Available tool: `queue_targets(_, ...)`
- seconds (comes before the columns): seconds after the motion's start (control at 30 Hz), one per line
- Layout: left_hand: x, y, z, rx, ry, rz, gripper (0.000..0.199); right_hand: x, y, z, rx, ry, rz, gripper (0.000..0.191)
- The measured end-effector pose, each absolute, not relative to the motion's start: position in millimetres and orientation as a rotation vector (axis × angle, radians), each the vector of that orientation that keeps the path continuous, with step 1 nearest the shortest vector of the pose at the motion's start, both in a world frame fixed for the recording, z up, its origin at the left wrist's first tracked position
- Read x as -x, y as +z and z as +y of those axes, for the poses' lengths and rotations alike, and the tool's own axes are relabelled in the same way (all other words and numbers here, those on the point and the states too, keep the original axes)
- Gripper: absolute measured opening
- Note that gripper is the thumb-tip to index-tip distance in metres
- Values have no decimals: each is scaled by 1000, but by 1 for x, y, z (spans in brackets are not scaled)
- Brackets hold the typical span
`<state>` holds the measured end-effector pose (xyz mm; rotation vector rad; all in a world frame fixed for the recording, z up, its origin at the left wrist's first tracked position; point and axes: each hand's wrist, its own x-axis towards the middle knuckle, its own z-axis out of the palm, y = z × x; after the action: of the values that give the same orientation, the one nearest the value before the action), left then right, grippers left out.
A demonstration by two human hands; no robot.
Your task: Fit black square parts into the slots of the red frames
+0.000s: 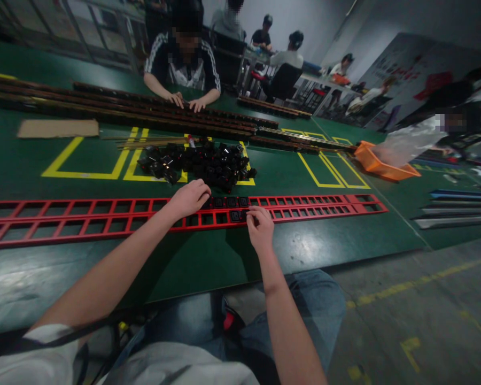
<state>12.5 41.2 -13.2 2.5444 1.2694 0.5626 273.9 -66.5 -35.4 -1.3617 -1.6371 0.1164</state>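
A long red frame (pixel 300 215) with two rows of rectangular openings lies across the table before me. Several black socket modules (pixel 231 202) sit in its far row, and another black socket module (pixel 235 215) is in the near row. My left hand (pixel 190 198) is closed over the far row, its curled fingers on a black module that they mostly hide. Over the near row, my right hand (pixel 260 222) pinches a black socket module at its fingertips, partly covered by the fingers. Beyond the frame is a heap of loose black socket modules (pixel 220 163).
Long dark rails (pixel 144 115) run across the table behind the heap, where a co-worker's hands (pixel 188 102) rest. A cardboard strip (pixel 58 128) lies at left. An orange bin (pixel 385 163) with a plastic bag stands at right, near several grey strips (pixel 457 208).
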Motion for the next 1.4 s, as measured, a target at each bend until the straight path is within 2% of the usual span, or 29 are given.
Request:
queue_targets(0.17,-11,-9,34,-2482,743,1661,32,-274,-36,-67,1374,118,-1639,17)
queue_targets(0.3,-4,-11,31,-2284,707,2058,52,-274,-35,-66,1380,126,-1632,17)
queue_targets(0.4,-1,-14,34,-2297,644,1979,50,-273,-35,-66,1367,131,-1631,17)
queue_targets(0.63,0,-23,43,-2351,934,1781,32,-273,-33,-67,1386,147,-1626,17)
queue_targets(0.8,2,-27,46,-2273,918,1718,21,-273,-34,-67,1386,140,-1630,17)
queue_targets(0.93,0,-21,45,-2206,850,1653,25,-274,-36,-66,1363,127,-1631,17)
queue_targets(1.1,-2,-17,42,-2248,982,1569,44,-274,-36,-66,1364,122,-1634,17)
queue_targets(1.27,-2,-15,41,-2242,1106,1561,39,-273,-36,-66,1380,141,-1629,17)
queue_targets(1.4,-2,-12,41,-2264,1067,1488,36,-274,-36,-66,1373,135,-1627,17)
